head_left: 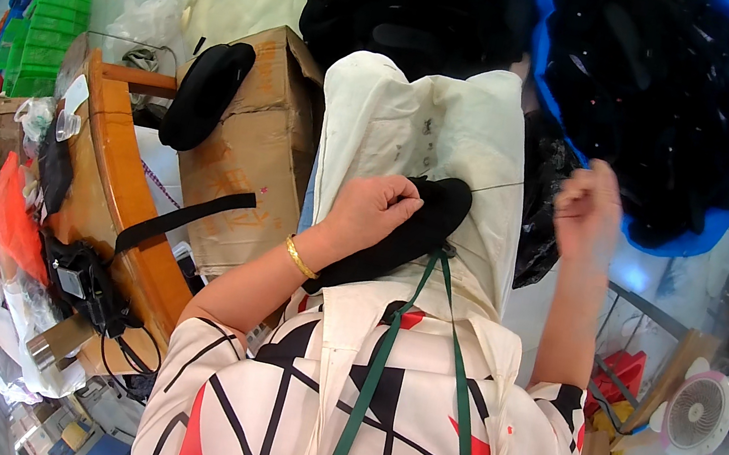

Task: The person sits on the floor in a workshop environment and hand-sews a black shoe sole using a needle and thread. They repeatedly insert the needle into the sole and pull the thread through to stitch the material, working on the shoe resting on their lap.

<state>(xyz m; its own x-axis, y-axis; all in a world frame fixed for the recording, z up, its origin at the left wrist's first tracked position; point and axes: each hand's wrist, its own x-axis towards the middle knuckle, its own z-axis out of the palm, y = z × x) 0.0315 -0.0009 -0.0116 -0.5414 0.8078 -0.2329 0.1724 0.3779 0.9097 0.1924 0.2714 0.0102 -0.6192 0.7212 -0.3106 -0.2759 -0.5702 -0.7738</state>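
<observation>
Across my lap, on the off-white apron cloth, lies a long black fabric piece with a rounded end. My left hand, a gold-coloured bracelet at its wrist, is closed on its upper edge. From that piece a thin dark thread runs taut up to the right. My right hand is raised at its far end, slightly blurred, with fingers pinched together on it. I cannot make out a needle. Green cords hang from my neck down to the apron.
A similar black piece leans on a cardboard box beside a wooden chair frame. Black fabric pieces are heaped ahead, and more fill a blue bag at right. Further right stands a white fan.
</observation>
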